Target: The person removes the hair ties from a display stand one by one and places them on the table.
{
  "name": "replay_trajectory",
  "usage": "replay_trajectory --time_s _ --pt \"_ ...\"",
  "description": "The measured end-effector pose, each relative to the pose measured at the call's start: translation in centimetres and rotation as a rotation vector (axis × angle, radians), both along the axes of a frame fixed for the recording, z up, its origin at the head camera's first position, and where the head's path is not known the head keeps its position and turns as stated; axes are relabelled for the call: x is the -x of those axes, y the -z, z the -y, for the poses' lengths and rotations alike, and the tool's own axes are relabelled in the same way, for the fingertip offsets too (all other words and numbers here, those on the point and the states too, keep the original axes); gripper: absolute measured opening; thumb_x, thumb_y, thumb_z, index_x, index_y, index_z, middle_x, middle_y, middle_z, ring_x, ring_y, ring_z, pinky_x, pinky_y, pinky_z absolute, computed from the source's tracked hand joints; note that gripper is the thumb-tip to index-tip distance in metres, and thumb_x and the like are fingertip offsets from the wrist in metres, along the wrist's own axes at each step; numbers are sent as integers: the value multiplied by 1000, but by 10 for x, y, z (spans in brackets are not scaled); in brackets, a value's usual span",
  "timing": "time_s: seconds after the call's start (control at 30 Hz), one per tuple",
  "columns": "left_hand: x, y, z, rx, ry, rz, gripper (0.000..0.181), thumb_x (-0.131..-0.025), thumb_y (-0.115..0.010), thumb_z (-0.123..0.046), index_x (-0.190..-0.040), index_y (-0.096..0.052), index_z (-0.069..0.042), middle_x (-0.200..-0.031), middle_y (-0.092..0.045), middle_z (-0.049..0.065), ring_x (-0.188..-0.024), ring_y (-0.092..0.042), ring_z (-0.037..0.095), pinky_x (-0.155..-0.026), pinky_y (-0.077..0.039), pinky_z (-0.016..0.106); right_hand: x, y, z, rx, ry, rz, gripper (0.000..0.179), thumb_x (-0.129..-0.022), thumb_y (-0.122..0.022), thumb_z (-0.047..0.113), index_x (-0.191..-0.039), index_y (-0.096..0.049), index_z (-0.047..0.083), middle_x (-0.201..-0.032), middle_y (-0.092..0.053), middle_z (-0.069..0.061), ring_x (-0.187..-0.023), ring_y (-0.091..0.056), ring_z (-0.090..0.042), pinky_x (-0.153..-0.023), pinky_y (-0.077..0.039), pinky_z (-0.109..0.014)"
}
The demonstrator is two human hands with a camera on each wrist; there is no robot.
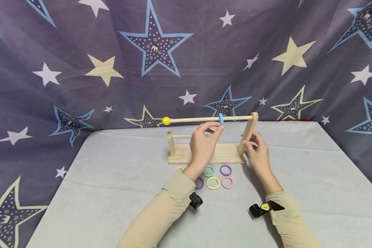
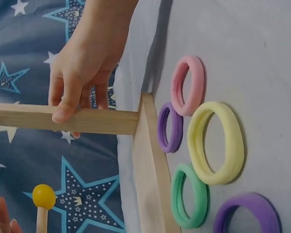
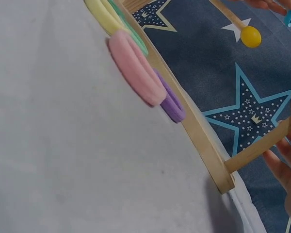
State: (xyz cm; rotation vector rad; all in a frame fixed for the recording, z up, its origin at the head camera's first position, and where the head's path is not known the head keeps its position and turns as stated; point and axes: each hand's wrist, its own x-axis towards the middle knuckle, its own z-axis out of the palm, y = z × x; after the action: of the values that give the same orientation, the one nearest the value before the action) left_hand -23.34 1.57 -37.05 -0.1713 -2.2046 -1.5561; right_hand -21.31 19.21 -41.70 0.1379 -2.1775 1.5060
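A blue hair tie (image 1: 221, 119) hangs around the upper rod (image 1: 192, 120) of a wooden rack (image 1: 223, 157), right of the rod's middle. My left hand (image 1: 204, 143) pinches this hair tie from below between thumb and fingers. My right hand (image 1: 258, 155) grips the tall right-hand post (image 1: 249, 132), thumb in front and fingers behind, as the left wrist view also shows. A yellow ball (image 1: 166, 121) caps the rod's left end. Behind my left hand, part of the lower rod (image 1: 180, 136) is hidden.
Several hair ties lie on the grey cloth before the rack: green (image 1: 209, 171), yellow (image 1: 213, 183), pink (image 1: 227, 182) and purple (image 1: 225, 170). Another purple one (image 1: 199, 183) and a peach one (image 1: 178, 169) are partly covered by my left arm. A star-patterned curtain (image 1: 198, 62) stands behind.
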Motion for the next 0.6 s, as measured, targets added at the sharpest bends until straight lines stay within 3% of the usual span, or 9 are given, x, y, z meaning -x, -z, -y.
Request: replay_trajectory --time_s 0.6 --pt "-1 0 25 -1 9 -20 15 -88 -75 -38 -97 -77 -25 -94 -70 -18 -83 -60 5 -61 -44 31 0 0 -1 -4 -1 -12 39 -92 -63 -3 -129 -52 -13 -114 -62 -31 -95 -55 3 -79 -45 -10"
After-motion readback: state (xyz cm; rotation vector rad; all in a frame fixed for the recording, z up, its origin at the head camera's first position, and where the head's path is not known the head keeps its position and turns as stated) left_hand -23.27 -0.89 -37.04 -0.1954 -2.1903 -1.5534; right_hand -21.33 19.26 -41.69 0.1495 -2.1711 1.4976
